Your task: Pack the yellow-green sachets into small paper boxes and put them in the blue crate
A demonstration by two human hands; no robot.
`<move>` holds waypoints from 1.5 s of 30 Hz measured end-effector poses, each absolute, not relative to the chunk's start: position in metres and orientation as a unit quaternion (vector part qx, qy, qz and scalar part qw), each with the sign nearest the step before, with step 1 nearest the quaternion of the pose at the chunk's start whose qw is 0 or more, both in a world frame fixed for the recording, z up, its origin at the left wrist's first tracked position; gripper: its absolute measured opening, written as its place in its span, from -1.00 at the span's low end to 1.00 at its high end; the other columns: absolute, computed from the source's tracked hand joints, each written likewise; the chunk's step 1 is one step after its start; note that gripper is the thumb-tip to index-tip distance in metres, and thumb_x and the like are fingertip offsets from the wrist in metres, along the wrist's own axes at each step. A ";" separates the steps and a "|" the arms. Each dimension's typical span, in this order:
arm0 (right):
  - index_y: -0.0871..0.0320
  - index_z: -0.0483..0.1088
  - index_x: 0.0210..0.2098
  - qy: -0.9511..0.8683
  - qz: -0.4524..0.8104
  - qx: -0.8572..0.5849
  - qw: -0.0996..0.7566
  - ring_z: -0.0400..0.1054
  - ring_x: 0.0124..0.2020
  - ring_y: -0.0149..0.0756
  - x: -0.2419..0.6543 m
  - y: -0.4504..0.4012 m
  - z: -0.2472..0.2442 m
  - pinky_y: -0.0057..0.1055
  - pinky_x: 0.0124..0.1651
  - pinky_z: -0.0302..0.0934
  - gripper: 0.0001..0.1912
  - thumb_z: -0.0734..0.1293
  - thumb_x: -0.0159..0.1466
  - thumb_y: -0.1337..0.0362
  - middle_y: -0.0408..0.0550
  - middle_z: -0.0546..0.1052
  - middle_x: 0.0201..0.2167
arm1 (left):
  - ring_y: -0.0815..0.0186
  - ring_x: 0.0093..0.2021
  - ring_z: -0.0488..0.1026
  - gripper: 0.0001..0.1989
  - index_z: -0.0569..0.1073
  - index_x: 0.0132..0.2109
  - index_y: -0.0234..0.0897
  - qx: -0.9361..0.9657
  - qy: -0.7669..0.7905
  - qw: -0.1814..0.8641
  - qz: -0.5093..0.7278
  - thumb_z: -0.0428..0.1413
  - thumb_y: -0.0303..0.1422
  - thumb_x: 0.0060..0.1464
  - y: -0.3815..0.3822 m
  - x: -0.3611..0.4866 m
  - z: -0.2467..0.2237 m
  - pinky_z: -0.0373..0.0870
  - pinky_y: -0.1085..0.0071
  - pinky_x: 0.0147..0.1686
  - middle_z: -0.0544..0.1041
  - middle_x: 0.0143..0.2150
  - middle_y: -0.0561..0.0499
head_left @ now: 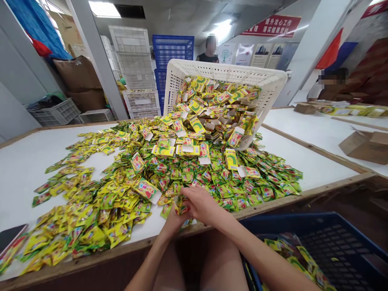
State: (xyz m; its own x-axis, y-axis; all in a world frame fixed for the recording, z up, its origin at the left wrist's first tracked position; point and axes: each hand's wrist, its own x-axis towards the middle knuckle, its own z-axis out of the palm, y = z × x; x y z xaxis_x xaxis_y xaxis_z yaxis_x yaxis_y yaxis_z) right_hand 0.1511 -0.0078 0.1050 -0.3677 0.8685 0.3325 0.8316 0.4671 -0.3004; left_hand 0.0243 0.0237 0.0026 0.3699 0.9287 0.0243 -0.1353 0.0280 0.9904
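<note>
Close to the table's front edge, my left hand (pixel 176 219) is closed around a small printed box (pixel 180 204) in yellow, green and red. My right hand (pixel 201 204) bends over the top of the same box with its fingers curled against it. Whatever lies under those fingers is hidden. Green sachets (pixel 239 198) spread to the right of my hands, and yellow sachets (pixel 91 222) are heaped to the left. An open small carton (pixel 147 190) rests on the sachets just left of my hands. More cartons lie behind it.
A tilted white plastic basket (pixel 227 69) spills small cartons onto the pile. Beside my right leg stands a blue crate (pixel 342 234) holding filled boxes. A phone (pixel 12 238) lies at the left edge. Brown cardboard boxes (pixel 366 145) sit right. Two people are farther back.
</note>
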 end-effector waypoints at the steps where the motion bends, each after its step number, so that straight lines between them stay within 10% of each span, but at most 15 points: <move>1: 0.17 0.26 -0.33 -0.830 0.044 -0.514 0.212 0.30 -0.34 -0.29 0.151 -0.006 0.107 -0.41 -0.23 0.04 -0.86 0.23 0.12 0.48 -0.08 0.44 -0.42 | 0.29 -0.38 0.41 -0.68 0.37 -0.29 -0.30 0.546 0.361 0.625 0.425 0.24 -0.36 -0.27 0.023 0.024 0.003 0.33 0.38 -0.32 0.50 -0.39 0.03; 12: 0.11 0.27 -0.15 -0.808 0.131 -0.521 0.244 0.31 -0.38 -0.31 0.145 0.010 0.104 -0.51 -0.40 0.00 -0.65 0.23 0.08 0.52 -0.12 0.46 -0.39 | 0.29 -0.49 0.42 -0.78 0.39 -0.39 -0.32 0.539 0.346 0.653 0.405 0.22 -0.33 -0.24 0.020 0.024 0.007 0.36 0.36 -0.40 0.49 -0.52 0.03; 24: 0.18 0.28 -0.32 -0.819 0.027 -0.539 0.194 0.25 -0.29 -0.25 0.141 0.008 0.104 -0.40 -0.26 0.05 -0.84 0.28 0.10 0.47 -0.03 0.39 -0.33 | 0.23 -0.37 0.44 -0.80 0.40 -0.36 -0.31 0.560 0.360 0.612 0.427 0.20 -0.40 -0.24 0.024 0.025 0.010 0.36 0.33 -0.28 0.53 -0.42 0.01; 39: 0.14 0.43 -0.56 -0.772 0.126 -0.543 0.306 0.15 -0.06 -0.19 0.144 -0.006 0.073 -0.18 -0.02 -0.02 -0.77 0.28 0.20 0.24 -0.02 0.38 -0.20 | 0.17 -0.21 0.42 -0.65 0.47 -0.16 -0.31 0.575 0.319 0.616 0.434 0.18 -0.33 -0.18 0.021 0.021 0.019 0.34 0.29 -0.15 0.54 -0.25 -0.05; 45: 0.13 0.27 -0.20 -0.639 0.295 -0.516 0.488 0.31 -0.24 -0.31 0.154 -0.018 0.057 -0.36 -0.17 0.17 -0.83 0.25 0.19 0.31 -0.09 0.43 -0.29 | 0.24 -0.30 0.43 -0.60 0.45 -0.18 -0.34 0.552 0.337 0.641 0.414 0.25 -0.27 -0.22 0.025 0.021 0.008 0.35 0.38 -0.26 0.53 -0.31 -0.01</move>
State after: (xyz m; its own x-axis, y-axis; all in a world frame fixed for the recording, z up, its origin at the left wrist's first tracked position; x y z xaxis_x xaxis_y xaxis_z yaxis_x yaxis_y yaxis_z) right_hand 0.1535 -0.0185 0.0573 0.0092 0.9475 0.3198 0.3712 0.2937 -0.8809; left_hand 0.0208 0.0252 0.0078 0.4296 0.9027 0.0248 -0.1586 0.0484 0.9862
